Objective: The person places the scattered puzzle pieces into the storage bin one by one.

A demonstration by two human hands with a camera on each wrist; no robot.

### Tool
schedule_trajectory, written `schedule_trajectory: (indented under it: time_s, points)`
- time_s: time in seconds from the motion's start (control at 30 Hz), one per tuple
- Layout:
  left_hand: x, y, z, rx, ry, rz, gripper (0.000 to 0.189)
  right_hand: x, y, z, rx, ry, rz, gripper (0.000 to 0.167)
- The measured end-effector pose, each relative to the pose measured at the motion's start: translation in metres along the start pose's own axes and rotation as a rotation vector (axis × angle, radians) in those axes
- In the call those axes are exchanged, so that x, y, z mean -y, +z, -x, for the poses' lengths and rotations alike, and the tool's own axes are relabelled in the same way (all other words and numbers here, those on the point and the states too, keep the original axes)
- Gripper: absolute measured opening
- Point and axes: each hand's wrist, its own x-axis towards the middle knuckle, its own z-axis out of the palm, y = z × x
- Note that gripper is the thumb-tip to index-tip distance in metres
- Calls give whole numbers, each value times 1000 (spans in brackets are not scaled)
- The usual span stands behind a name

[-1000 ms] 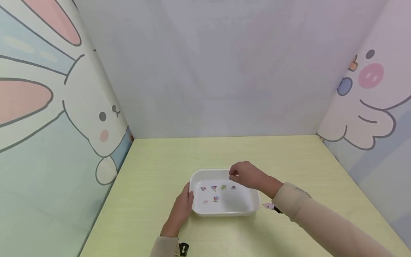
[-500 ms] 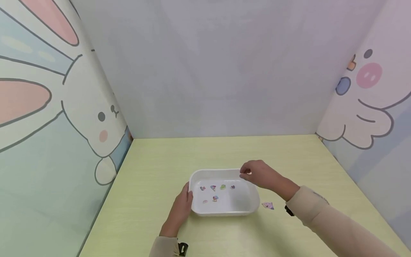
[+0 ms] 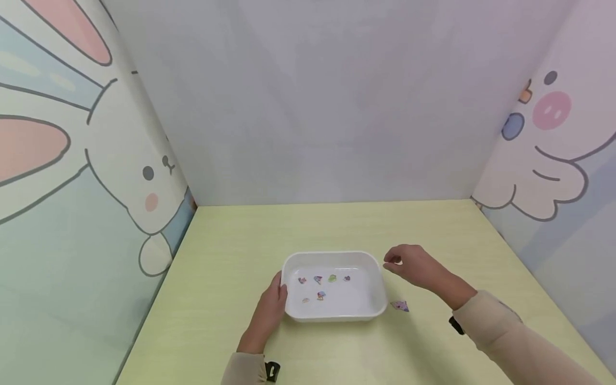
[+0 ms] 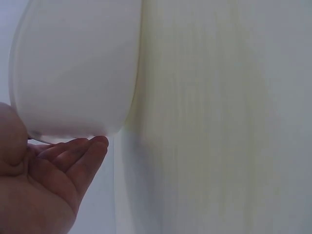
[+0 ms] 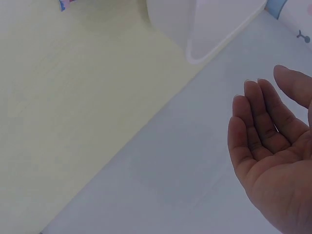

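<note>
A white rectangular plastic tray (image 3: 337, 319) rests on the table. My left hand (image 3: 270, 310) grips its left side, thumb at the rim; in the left wrist view the fingers (image 4: 87, 163) lie against the outer wall. Inside the tray lie several small colourful sticker-like pieces, among them a green one (image 3: 332, 278) and a blue-and-red one (image 3: 321, 295). My right hand (image 3: 415, 265) hovers just beyond the tray's right rim. In the right wrist view its fingers (image 5: 263, 122) are loosely bent, with nothing between them and the thumb.
A larger pink-purple flat piece (image 3: 400, 306) lies on the pale yellow table (image 3: 240, 230), close to the tray's right side. A grey back wall (image 3: 332, 107) and cartoon-printed side walls, one with a rabbit (image 3: 130, 160), enclose the table.
My right hand has moved right, from above the tray to beyond its right rim. The pink-purple piece, partly covered before, now shows fully. My left hand keeps its hold.
</note>
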Motion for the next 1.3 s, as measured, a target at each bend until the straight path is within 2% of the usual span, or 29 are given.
schedule_trajectory:
  time_s: [0.2, 0.47, 0.7, 1.0, 1.13, 1.3]
  points:
    - [2, 0, 0, 7, 2, -2, 49, -13, 7, 10, -8, 5, 2, 10]
    - [2, 0, 0, 5, 12, -14, 48, -34, 29, 25, 2, 22, 1, 5]
    - [-1, -1, 1, 8, 2, -4, 48, -42, 46, 31, 20, 60, -10, 5]
    - [0, -1, 1, 8, 0, -5, 48, -50, 62, 37, 45, 113, -11, 15]
    - [0, -2, 1, 10, 0, -6, 48, -55, 68, 40, 50, 75, 40, 18]
    - [-1, -1, 2, 4, 12, -11, 48, -61, 74, 43, 37, 17, 65, 13]
